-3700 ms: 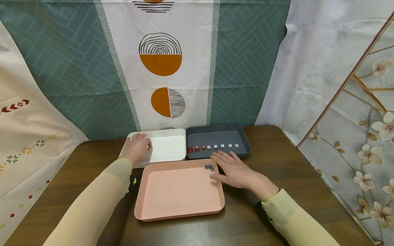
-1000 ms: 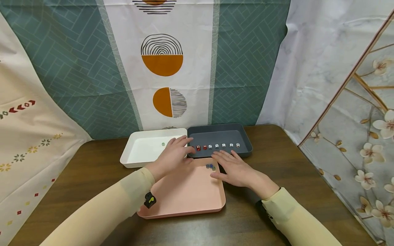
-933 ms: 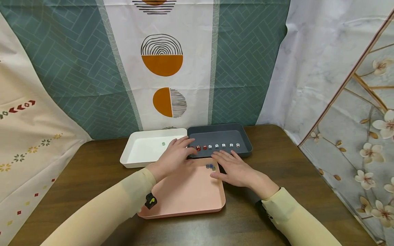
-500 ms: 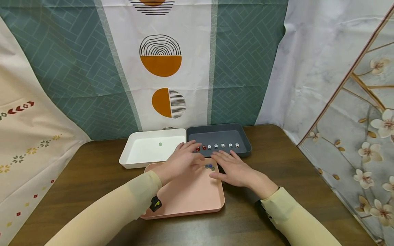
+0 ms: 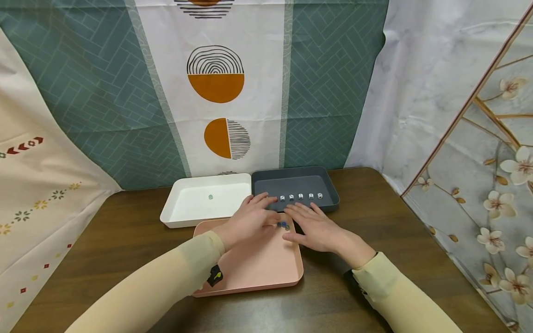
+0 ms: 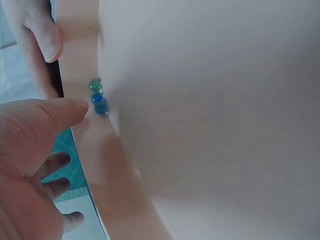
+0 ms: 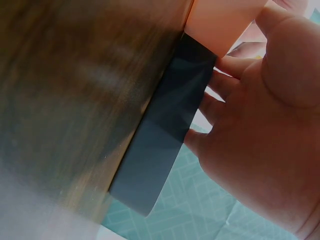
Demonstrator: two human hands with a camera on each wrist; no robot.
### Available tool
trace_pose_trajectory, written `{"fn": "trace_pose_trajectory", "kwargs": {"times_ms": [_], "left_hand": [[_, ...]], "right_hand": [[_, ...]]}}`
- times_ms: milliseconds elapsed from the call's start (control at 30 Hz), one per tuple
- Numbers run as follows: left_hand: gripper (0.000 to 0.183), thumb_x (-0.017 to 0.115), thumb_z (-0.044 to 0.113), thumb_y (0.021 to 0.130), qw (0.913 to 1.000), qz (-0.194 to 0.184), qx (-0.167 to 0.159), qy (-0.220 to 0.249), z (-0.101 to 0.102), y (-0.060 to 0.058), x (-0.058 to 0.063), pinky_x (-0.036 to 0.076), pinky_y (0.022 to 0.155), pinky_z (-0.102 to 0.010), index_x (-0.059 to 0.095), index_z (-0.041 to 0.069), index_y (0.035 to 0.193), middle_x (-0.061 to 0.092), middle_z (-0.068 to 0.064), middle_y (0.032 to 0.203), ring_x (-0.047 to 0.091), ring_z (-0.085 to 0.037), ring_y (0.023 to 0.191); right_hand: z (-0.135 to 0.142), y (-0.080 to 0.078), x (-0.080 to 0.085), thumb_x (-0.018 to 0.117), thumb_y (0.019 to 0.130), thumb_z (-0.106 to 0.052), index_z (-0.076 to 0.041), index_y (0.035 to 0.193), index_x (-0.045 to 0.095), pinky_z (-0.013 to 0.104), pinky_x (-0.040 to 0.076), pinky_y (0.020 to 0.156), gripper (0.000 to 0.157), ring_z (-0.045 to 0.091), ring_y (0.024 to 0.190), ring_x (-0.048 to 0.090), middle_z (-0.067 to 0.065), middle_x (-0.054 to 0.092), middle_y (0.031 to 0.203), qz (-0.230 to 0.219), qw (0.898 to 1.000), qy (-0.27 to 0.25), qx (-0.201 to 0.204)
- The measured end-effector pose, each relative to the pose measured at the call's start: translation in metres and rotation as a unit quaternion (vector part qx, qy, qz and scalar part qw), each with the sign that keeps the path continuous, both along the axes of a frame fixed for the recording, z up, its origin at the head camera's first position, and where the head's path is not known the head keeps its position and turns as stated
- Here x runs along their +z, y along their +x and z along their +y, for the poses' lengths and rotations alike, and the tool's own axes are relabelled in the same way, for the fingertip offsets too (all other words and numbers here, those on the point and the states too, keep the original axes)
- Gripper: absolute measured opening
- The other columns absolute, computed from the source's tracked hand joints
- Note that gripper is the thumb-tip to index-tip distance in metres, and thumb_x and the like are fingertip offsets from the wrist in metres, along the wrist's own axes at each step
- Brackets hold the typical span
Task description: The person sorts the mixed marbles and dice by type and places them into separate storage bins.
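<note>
My left hand (image 5: 251, 217) hovers over the back part of the pink tray (image 5: 262, 268), fingers loosely spread and holding nothing. In the left wrist view its thumb (image 6: 70, 112) is right beside a small cluster of glass marbles: green (image 6: 95, 84), blue (image 6: 97, 98) and teal (image 6: 101, 107). They lie against the tray's wall near its back right corner. My right hand (image 5: 318, 229) is at that corner with straight fingers; in the right wrist view its fingertips overlap the dark tray's rim (image 7: 200, 105). A single green marble (image 5: 210, 197) lies in the white tray (image 5: 183, 201).
Behind the pink tray, the dark grey tray (image 5: 291, 180) holds a row of white dice (image 5: 301, 196) and a red die (image 5: 275, 199), with my left fingers covering the row's left end. All trays stand on a brown wooden table (image 5: 120, 245). Patterned cloths (image 5: 329, 92) hang behind.
My left hand has left the white tray, where a green marble now shows, and moved right to the marbles in the pink tray. My right hand has stayed in place.
</note>
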State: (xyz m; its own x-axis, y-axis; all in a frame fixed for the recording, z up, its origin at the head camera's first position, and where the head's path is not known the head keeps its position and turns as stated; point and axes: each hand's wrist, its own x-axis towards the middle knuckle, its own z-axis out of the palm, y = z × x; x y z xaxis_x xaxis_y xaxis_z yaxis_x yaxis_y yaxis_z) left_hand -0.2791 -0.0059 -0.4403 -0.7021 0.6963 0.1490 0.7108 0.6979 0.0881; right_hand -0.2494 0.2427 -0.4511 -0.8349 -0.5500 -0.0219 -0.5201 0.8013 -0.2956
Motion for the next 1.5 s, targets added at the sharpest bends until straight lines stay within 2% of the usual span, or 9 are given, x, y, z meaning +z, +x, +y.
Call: {"fn": "trace_pose_trajectory", "kwargs": {"times_ms": [300,533,633,867,1100,1300,1500], "left_hand": [[0.041,0.083,0.028,0.103,0.9993,0.018,-0.017,-0.028,0.003,-0.002,-0.007,0.035,0.12,-0.074,0.076,0.031,0.143,0.054,-0.019,0.164,0.04,-0.046,0.158],[0.04,0.082,0.03,0.103,0.9993,0.019,-0.021,-0.024,0.005,-0.001,-0.007,0.034,0.121,-0.073,0.076,0.03,0.143,0.055,-0.019,0.163,0.041,-0.046,0.157],[0.036,0.083,0.029,0.102,0.9995,0.019,-0.017,-0.022,0.006,-0.002,-0.009,0.034,0.122,-0.072,0.079,0.028,0.138,0.054,-0.019,0.164,0.041,-0.045,0.158],[0.019,0.087,0.021,0.099,0.9999,0.008,-0.004,-0.011,0.006,-0.004,-0.012,0.032,0.123,-0.072,0.083,0.024,0.117,0.054,-0.017,0.164,0.04,-0.044,0.158],[0.016,0.087,0.023,0.1,0.9998,0.01,-0.002,-0.017,0.005,-0.004,-0.015,0.032,0.122,-0.073,0.083,0.025,0.115,0.054,-0.016,0.164,0.04,-0.045,0.158],[0.011,0.087,0.024,0.1,0.9991,0.022,0.014,-0.033,0.005,-0.003,-0.015,0.033,0.123,-0.07,0.084,0.027,0.11,0.055,-0.012,0.164,0.04,-0.04,0.159],[0.009,0.087,0.024,0.099,0.9986,0.035,0.011,-0.039,0.005,-0.003,-0.016,0.036,0.122,-0.07,0.084,0.025,0.107,0.056,-0.012,0.163,0.042,-0.04,0.157]], "right_hand": [[0.0,-0.001,0.0,0.058,0.109,-0.065,-0.01,0.173,0.038,0.065,0.007,0.133,0.086,0.034,0.168,0.022,0.01,0.034,0.179,0.0,1.0,-0.001,0.003],[0.001,-0.002,0.0,0.061,0.11,-0.06,-0.008,0.172,0.039,0.066,0.008,0.132,0.084,0.036,0.167,0.024,0.013,0.035,0.178,0.001,1.0,-0.009,0.004],[0.001,-0.003,-0.001,0.062,0.109,-0.06,-0.008,0.172,0.038,0.066,0.008,0.132,0.085,0.037,0.167,0.023,0.013,0.035,0.178,0.003,1.0,-0.008,0.004],[0.001,-0.002,0.001,0.062,0.109,-0.061,-0.009,0.172,0.039,0.066,0.008,0.132,0.085,0.035,0.167,0.023,0.012,0.035,0.178,-0.001,1.0,-0.006,0.002],[0.001,-0.003,0.0,0.06,0.109,-0.062,-0.009,0.172,0.039,0.066,0.007,0.133,0.085,0.035,0.167,0.022,0.012,0.035,0.178,-0.001,1.0,-0.007,0.005],[0.0,-0.002,0.002,0.06,0.109,-0.063,-0.01,0.173,0.038,0.064,0.006,0.133,0.085,0.034,0.168,0.022,0.011,0.034,0.179,-0.006,1.0,-0.006,0.007],[0.003,-0.002,0.003,0.059,0.109,-0.065,-0.011,0.174,0.036,0.063,0.007,0.133,0.087,0.033,0.168,0.02,0.011,0.031,0.18,-0.013,1.0,0.0,0.011]]}}
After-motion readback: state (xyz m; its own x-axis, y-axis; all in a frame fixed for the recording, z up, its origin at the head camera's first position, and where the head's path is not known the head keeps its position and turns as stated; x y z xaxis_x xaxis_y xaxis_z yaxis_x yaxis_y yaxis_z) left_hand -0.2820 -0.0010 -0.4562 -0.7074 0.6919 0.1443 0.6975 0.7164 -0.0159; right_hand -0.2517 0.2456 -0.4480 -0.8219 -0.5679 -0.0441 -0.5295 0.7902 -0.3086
